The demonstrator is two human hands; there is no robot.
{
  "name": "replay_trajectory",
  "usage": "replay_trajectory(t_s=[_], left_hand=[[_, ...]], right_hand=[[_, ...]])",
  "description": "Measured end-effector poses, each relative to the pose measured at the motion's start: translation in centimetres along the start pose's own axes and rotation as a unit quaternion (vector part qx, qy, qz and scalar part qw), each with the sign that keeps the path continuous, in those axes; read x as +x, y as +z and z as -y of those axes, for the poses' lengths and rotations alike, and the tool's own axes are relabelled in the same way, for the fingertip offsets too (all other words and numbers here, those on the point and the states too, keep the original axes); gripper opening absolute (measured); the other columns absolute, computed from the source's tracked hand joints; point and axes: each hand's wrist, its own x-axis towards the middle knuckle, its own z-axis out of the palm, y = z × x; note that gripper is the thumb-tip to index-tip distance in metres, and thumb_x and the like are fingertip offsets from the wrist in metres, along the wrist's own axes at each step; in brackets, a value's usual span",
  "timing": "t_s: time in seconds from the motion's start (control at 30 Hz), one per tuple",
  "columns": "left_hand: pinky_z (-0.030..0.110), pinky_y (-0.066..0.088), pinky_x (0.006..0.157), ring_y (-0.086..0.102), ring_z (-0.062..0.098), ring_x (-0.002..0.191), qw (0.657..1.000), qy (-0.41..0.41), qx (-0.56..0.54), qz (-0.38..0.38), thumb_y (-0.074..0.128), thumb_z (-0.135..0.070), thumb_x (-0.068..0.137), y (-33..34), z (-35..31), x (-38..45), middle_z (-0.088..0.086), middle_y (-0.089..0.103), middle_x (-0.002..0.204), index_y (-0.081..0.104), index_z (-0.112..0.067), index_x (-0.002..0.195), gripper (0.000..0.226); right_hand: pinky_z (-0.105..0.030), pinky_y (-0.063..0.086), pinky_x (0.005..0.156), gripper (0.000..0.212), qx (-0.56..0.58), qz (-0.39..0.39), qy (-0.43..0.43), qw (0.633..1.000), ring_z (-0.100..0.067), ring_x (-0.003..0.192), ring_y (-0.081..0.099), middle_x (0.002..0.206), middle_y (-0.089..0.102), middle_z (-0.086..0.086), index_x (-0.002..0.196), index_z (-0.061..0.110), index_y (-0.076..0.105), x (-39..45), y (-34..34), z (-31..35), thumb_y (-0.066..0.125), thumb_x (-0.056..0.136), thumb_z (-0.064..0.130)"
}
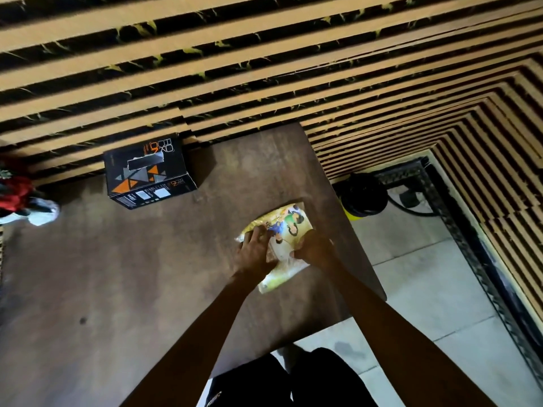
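Note:
A yellow plastic packet (286, 227) printed with cartoon figures lies flat on the brown wooden table (132, 274), near its right edge. My left hand (255, 249) rests on the packet's left side with fingers spread and laid flat. My right hand (314, 248) has its fingers curled and pinches the packet's right side near its middle. The lower end of the packet sticks out below both hands.
A black box (150, 171) with orange and grey triangles stands at the table's back, against the slatted wall. Red and white items (20, 201) lie at the far left. A black and yellow round object (363, 196) sits on the tiled floor to the right.

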Motion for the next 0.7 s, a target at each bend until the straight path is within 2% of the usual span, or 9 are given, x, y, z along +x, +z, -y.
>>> replay_trajectory(t_s=[0.1,0.17,0.27,0.37,0.43,0.47,0.53,0.63,0.7], left_hand=[[0.043,0.043,0.104,0.034,0.023,0.136,1.0,-0.015,-0.016,-0.014,0.077,-0.041,0.069,0.1,-0.5,-0.3,-0.002,0.033,0.15,0.041,-0.027,0.14,0.081],[0.045,0.042,0.103,0.034,0.023,0.136,0.999,-0.022,-0.02,-0.018,0.076,-0.041,0.07,-0.2,-0.9,-0.5,-0.004,0.033,0.15,0.042,-0.028,0.139,0.078],[0.044,0.041,0.103,0.034,0.023,0.136,0.999,-0.035,-0.017,-0.008,0.075,-0.043,0.072,-0.5,-1.3,-0.3,-0.003,0.033,0.15,0.041,-0.027,0.14,0.078],[0.042,0.038,0.106,0.038,0.028,0.134,0.999,-0.027,-0.027,-0.035,0.07,-0.038,0.08,-0.9,-1.9,-0.4,0.003,0.038,0.148,0.049,-0.023,0.136,0.061],[0.039,0.042,0.099,0.049,0.029,0.123,0.994,0.009,-0.084,-0.073,0.059,-0.033,0.091,-1.4,-3.0,-1.4,0.007,0.054,0.136,0.064,-0.019,0.118,0.031],[0.037,0.045,0.094,0.055,0.028,0.117,0.99,0.024,-0.127,-0.054,0.057,-0.032,0.093,-1.5,-3.6,-2.1,0.008,0.061,0.128,0.069,-0.016,0.111,0.026],[0.035,0.051,0.09,0.063,0.026,0.106,0.982,0.056,-0.172,0.045,0.062,-0.032,0.091,-1.4,-4.7,-3.5,0.008,0.068,0.117,0.071,-0.014,0.108,0.026],[0.031,0.055,0.087,0.066,0.021,0.103,0.983,0.039,-0.146,0.101,0.064,-0.021,0.088,-0.6,-5.2,-4.4,0.004,0.071,0.114,0.073,-0.016,0.106,0.021],[0.024,0.051,0.076,0.066,0.022,0.1,0.983,-0.009,-0.166,0.08,0.066,-0.015,0.083,-0.3,-5.6,-4.5,0.005,0.072,0.107,0.074,-0.014,0.093,0.012]], right_hand=[[-0.042,0.056,0.087,0.007,0.097,0.012,-0.036,0.995,-0.027,0.093,0.07,0.09,0.076,-0.005,0.072,0.025,0.074,0.6,0.0,-0.6,0.073,0.066,0.029],[-0.039,0.058,0.075,0.005,0.132,-0.037,-0.1,0.986,-0.018,0.074,0.071,0.07,0.075,0.001,0.059,0.023,0.075,-0.1,0.2,-0.8,0.072,0.061,0.027],[-0.025,0.051,0.069,0.008,0.164,-0.056,-0.157,0.972,0.001,0.06,0.062,0.063,0.068,0.011,0.067,0.013,0.077,-1.5,0.1,-1.8,0.081,0.066,0.021],[-0.019,0.049,0.077,0.039,0.168,-0.051,-0.183,0.967,0.002,0.074,0.062,0.079,0.069,0.008,0.078,0.008,0.078,-2.6,-0.6,-3.8,0.065,0.069,0.044],[-0.027,0.053,0.082,0.026,0.141,-0.063,-0.185,0.97,-0.013,0.082,0.066,0.086,0.073,-0.002,0.08,0.008,0.078,-4.0,-0.9,-4.8,0.062,0.075,0.028],[-0.031,0.053,0.082,0.015,0.123,-0.08,-0.171,0.974,-0.017,0.086,0.067,0.09,0.073,-0.005,0.082,0.012,0.078,-5.0,-1.1,-5.3,0.064,0.077,0.012],[-0.032,0.051,0.084,0.031,0.11,-0.127,-0.15,0.974,-0.02,0.09,0.064,0.095,0.071,-0.004,0.087,0.022,0.078,-5.7,-0.3,-6.2,0.061,0.081,-0.003],[-0.014,0.049,0.089,0.023,0.133,-0.227,-0.162,0.951,-0.014,0.077,0.067,0.091,0.066,0.005,0.102,0.038,0.071,-5.0,1.0,-7.7,0.055,0.093,0.025],[-0.029,0.058,0.081,0.018,0.135,-0.202,-0.19,0.951,-0.02,0.079,0.071,0.091,0.073,-0.001,0.088,0.024,0.077,-5.5,0.9,-8.3,0.061,0.085,0.032]])
